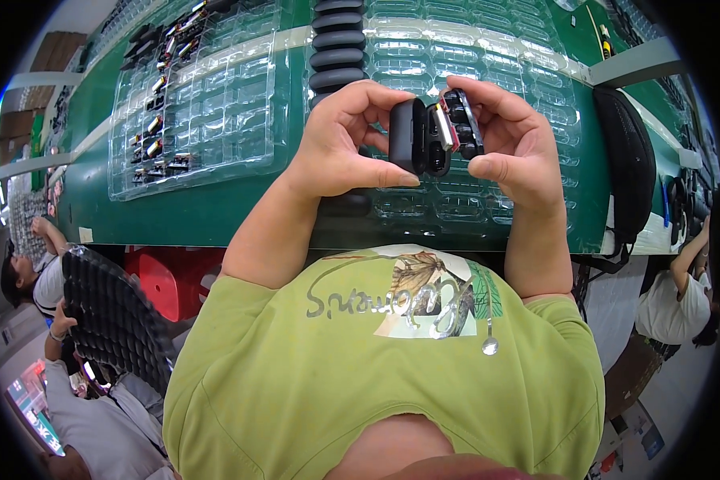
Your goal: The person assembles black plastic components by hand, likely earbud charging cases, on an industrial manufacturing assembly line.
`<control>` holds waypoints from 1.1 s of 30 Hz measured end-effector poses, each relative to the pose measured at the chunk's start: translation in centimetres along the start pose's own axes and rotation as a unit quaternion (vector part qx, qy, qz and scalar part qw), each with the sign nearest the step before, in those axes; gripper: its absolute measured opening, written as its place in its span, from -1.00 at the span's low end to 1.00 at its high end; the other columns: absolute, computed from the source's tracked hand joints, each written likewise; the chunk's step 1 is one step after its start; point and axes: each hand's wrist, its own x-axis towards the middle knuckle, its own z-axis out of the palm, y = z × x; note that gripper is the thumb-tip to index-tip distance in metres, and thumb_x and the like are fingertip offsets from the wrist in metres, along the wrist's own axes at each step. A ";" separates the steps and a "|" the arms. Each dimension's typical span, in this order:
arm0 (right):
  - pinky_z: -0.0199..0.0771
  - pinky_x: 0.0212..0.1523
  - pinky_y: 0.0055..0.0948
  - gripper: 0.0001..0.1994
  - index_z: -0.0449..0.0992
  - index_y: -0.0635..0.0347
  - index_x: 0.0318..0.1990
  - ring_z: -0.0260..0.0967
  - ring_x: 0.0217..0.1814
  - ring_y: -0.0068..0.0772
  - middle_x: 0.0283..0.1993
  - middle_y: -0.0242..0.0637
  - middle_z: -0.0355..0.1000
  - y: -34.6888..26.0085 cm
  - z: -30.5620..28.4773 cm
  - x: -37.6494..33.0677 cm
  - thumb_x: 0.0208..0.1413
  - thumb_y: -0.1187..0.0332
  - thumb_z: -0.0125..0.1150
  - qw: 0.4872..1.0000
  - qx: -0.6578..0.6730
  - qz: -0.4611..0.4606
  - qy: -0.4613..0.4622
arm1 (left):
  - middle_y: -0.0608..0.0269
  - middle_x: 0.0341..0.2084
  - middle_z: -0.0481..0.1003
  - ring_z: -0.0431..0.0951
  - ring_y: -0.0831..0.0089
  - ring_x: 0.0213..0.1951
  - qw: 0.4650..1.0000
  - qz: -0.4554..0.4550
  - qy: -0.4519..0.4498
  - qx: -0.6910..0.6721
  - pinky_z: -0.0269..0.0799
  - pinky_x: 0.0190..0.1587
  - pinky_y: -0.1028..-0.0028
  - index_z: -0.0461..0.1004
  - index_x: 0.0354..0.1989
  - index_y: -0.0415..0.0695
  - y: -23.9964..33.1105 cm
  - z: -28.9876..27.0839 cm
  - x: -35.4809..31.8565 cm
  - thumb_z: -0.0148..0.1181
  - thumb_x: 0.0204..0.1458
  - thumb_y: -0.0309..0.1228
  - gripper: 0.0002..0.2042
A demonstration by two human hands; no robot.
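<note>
Both hands up at centre-top of frame, working close together over the green bench [216, 210]. Left hand [346, 140] is clamped on a small black case [409, 134], thumb lying along the underside, fingers curled over the top edge. Case stands on edge, open side facing right. Right hand [508, 136] pinches a black insert w/ a silvery-red part [456, 124], fingers over the top, thumb below. Insert sits tilted, just touching the case's open side; can't tell how far it's seated. Both grips firm, neither hand slack.

Under the hands: clear plastic blister trays [488, 56] spread across the bench, rows of pockets, mostly bare on the right half. Upper left of frame, another clear tray [240, 104] w/ small black-and-red parts [158, 120] filling its left columns. Top centre, a black ribbed hose [338, 40] runs down toward the left hand. Right side, a black mesh chair back [628, 160] leans by the bench edge.

Lower half: the wearer's green T-shirt [296, 376] w/ a print on the chest. Lower left, another person's hand holds a black moulded tray [112, 316], well apart from the action. Far right, a 2nd co-worker in a white top [676, 308], arm raised.
</note>
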 end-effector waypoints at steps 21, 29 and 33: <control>0.44 -0.28 -0.52 -0.36 0.59 0.19 0.04 0.37 -0.27 -0.44 -0.15 -0.30 0.43 -0.3 0.4 0.0 -0.36 0.35 0.62 0.894 -0.415 -0.160 -0.053 | 0.22 -0.24 0.44 0.59 0.51 -0.21 0.985 0.039 -0.017 0.165 0.66 -0.20 0.51 0.50 -0.03 -0.28 0.1 0.4 0.0 0.67 -0.44 -0.47 -0.33; 0.45 -0.27 -0.51 -0.28 0.58 0.20 0.08 0.40 -0.26 -0.45 -0.13 -0.27 0.46 0.2 0.9 0.1 -0.39 0.24 0.67 0.901 -0.395 -0.174 -0.037 | 0.21 -0.18 0.43 0.59 0.49 -0.20 0.994 0.035 -0.011 0.101 0.66 -0.20 0.50 0.49 0.00 -0.30 -0.4 0.3 -0.2 0.68 -0.42 -0.45 -0.31; 0.48 -0.23 -0.51 -0.27 0.56 0.23 0.08 0.44 -0.23 -0.42 -0.13 -0.25 0.49 -0.1 1.3 -0.2 -0.38 0.22 0.68 0.912 -0.390 -0.125 0.007 | 0.20 -0.16 0.43 0.59 0.49 -0.19 0.993 0.029 -0.013 0.111 0.66 -0.20 0.50 0.49 0.04 -0.30 -0.2 0.4 -0.1 0.67 -0.40 -0.47 -0.30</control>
